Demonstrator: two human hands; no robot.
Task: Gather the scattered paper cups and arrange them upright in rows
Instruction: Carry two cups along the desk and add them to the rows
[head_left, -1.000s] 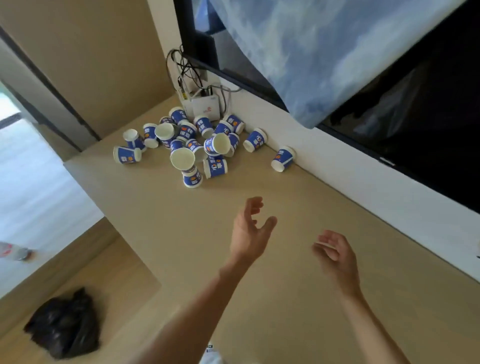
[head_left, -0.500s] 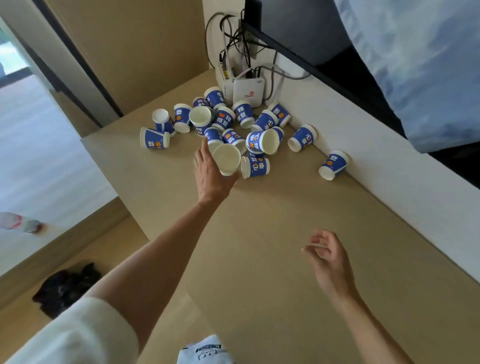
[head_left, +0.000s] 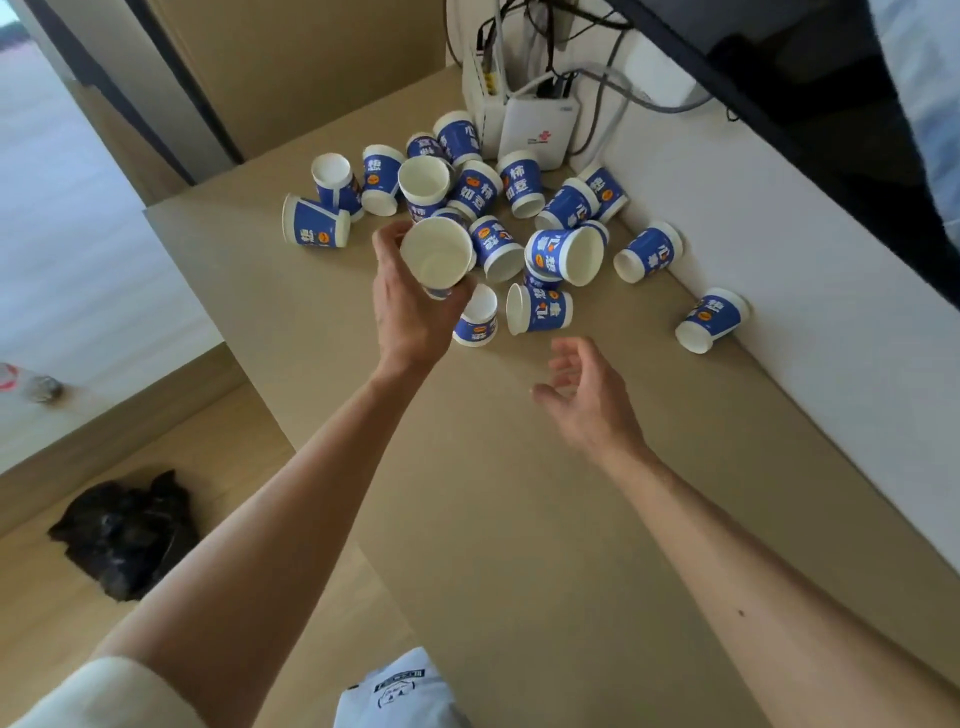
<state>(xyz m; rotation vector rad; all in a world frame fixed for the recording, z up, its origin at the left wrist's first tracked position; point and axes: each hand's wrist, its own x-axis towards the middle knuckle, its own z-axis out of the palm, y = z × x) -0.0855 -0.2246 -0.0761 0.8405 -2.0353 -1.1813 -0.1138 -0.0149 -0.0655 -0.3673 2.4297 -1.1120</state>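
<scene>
Left hand: one paper cup is gripped at the near edge of the heap, mouth turned toward the camera.
Right hand: nothing is held; the fingers are loosely spread over the surface.
Scattered cups: most are seen tipped or upended in a heap beside the white router box; a stray cup lies apart by the wall.
Done: no row is seen; the task is judged barely begun.
Left: nearly every cup is to be gathered and stood upright.

Home room — router, wall screen.
</scene>
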